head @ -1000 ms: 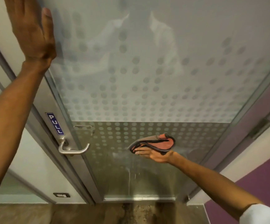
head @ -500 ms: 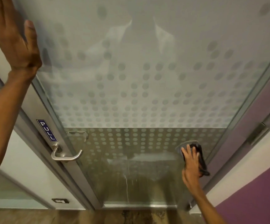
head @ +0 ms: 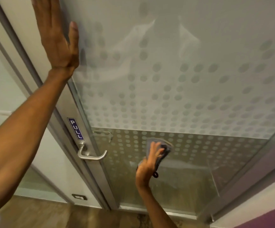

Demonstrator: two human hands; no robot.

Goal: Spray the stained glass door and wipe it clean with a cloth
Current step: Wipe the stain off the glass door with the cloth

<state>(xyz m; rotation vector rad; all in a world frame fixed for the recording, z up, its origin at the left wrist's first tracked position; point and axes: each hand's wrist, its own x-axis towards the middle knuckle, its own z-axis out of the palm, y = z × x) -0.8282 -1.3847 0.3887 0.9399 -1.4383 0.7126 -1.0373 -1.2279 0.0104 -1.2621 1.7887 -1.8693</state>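
The glass door [head: 174,96] fills the view, frosted with a dot pattern above and clear with dots below. My right hand [head: 148,163] presses a grey cloth [head: 164,148] flat against the lower clear band, right of the handle. A small loop of the cloth hangs under my palm. My left hand [head: 58,41] lies flat and open-fingered on the door's upper left edge, at the metal frame. Pale wet streaks show on the glass below and right of the cloth. No spray bottle is in view.
A metal lever handle [head: 92,155] and a blue PULL sign [head: 75,128] sit on the door's left frame [head: 90,170]. A white wall panel lies to the left, a purple wall [head: 265,219] at lower right. The brown floor [head: 51,214] runs along the bottom.
My right hand turned the cloth onto the glass, swept to the right edge, then moved back left toward the handle and higher. My left hand stayed planted on the door.
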